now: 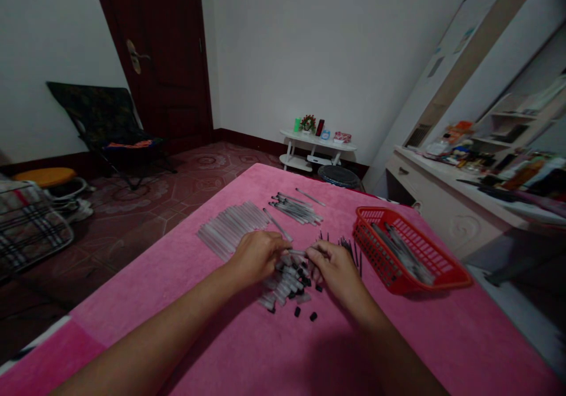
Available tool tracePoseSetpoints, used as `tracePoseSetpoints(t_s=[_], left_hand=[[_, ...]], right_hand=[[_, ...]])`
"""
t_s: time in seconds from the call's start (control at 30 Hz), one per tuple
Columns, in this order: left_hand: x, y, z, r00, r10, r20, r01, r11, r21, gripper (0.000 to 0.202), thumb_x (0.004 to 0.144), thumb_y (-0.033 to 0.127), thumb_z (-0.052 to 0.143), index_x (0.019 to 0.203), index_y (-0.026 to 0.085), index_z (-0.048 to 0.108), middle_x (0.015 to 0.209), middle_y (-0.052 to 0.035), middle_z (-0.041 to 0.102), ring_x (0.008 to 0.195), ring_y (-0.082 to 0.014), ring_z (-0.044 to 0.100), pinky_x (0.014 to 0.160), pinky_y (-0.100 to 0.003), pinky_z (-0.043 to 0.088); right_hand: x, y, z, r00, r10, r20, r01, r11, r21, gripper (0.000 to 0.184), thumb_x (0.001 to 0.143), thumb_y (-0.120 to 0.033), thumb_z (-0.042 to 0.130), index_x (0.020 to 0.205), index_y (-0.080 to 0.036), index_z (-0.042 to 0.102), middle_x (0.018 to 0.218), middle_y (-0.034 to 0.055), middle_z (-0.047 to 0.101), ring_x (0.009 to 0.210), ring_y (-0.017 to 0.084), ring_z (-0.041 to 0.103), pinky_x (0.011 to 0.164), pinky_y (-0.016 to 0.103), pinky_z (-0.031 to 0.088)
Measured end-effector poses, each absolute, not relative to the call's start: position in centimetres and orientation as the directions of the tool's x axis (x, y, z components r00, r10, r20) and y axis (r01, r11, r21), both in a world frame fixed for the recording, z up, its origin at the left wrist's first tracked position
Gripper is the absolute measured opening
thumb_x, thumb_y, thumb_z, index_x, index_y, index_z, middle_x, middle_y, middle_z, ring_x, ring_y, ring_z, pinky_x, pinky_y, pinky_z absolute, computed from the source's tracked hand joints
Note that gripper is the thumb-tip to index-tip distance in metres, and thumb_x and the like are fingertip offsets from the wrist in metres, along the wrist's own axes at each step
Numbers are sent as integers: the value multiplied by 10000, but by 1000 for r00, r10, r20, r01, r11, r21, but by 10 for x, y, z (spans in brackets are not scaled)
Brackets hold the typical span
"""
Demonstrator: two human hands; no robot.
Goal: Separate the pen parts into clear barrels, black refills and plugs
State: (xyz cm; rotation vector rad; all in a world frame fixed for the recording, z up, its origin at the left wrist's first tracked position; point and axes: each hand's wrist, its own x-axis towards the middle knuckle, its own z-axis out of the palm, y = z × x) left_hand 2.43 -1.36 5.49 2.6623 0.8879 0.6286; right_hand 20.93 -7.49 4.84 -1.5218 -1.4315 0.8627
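Observation:
Between my two hands lies a thin clear pen barrel point(298, 252), held level above the table. My left hand point(260, 253) pinches its left end and my right hand point(335, 264) pinches the other; my fingers partly cover it. Just below them is a heap of clear pen caps point(281, 287) mixed with small black plugs point(297, 312). A row of clear barrels point(230, 226) lies to the left of my left hand. Dark thin refills point(349, 247) lie beside my right hand. Farther back are pens with dark ends point(295, 208), and a single pen point(277, 224) lies closer.
A red plastic basket point(442, 284) with several pens in it stands on the right of the pink cloth-covered table point(212, 337). Beyond the table are a round dark stool point(339, 176), a low white stand point(292, 134), a white dresser point(446, 195) and a folding chair point(101, 113).

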Motion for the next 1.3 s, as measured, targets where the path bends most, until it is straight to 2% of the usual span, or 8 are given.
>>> tracePoseSetpoints(t_s=[0.4, 0.5, 0.6, 0.7, 0.8, 0.97, 1.13, 1.3], left_hand=[[20, 4, 44, 713, 693, 105, 355, -486, 799, 362, 884, 339, 426, 635, 143, 600, 532, 7, 508, 493, -101, 430, 504, -214, 300], [21, 6, 42, 699, 712, 63, 237, -314, 920, 384, 870, 401, 458, 616, 135, 570, 516, 21, 472, 460, -81, 390, 475, -201, 294], [23, 4, 44, 683, 730, 24, 17, -48, 999, 382, 860, 427, 491, 617, 136, 538, 466, 45, 430, 395, -54, 350, 422, -173, 277], [25, 1, 50, 654, 756, -31, -208, 220, 953, 274, 860, 336, 534, 694, 120, 562, 482, 34, 492, 368, -40, 386, 384, -146, 305], [24, 1, 55, 600, 787, -145, -381, 440, 813, 123, 854, 151, 527, 761, 90, 581, 704, -73, 661, 563, -100, 618, 559, -192, 511], [24, 5, 57, 497, 840, -219, -580, 509, 636, 197, 871, 26, 411, 780, 67, 580, 897, -160, 698, 878, -208, 685, 849, -353, 546], [27, 0, 52, 480, 860, -175, -589, 463, 662, 151, 860, 57, 473, 773, 70, 596, 1039, -176, 677, 1005, -238, 648, 856, -319, 547], [35, -8, 45, 450, 881, -147, -554, 404, 727, 39, 768, 85, 639, 800, 95, 619, 1054, -130, 680, 925, -198, 670, 761, -256, 574]], right_hand=[[215, -79, 58, 182, 893, 412, 532, 263, -805, 77, 771, -170, 578, 780, -187, 653, 745, 11, 644, 656, 140, 608, 622, 244, 471], [219, -78, 59, 289, 892, 347, 361, 234, -903, 53, 746, -196, 625, 799, -192, 621, 733, -3, 621, 641, 133, 598, 596, 238, 488], [216, -77, 57, 279, 951, 135, -9, 143, -990, 142, 723, -255, 660, 831, -189, 595, 663, -25, 573, 523, 103, 534, 463, 207, 446], [209, -75, 51, 179, 978, -111, -406, -29, -913, 192, 681, -298, 683, 783, -170, 581, 655, -13, 571, 475, 83, 482, 396, 185, 384], [201, -75, 46, 64, 958, -279, -569, -195, -799, 261, 646, -354, 717, 700, -150, 564, 645, 5, 577, 457, 66, 450, 362, 161, 312], [189, -83, 47, -64, 964, -257, -438, -258, -861, 319, 713, -430, 695, 739, -137, 571, 639, 3, 563, 428, 36, 382, 345, 139, 174], [178, -91, 52, -119, 976, -182, -285, -209, -935, 346, 735, -462, 678, 753, -149, 531, 605, -30, 515, 381, 14, 282, 325, 146, 130], [181, -88, 49, 36, 996, -82, -197, -74, -978, 308, 743, -422, 680, 767, -152, 535, 585, -53, 483, 378, 13, 267, 326, 149, 159]])
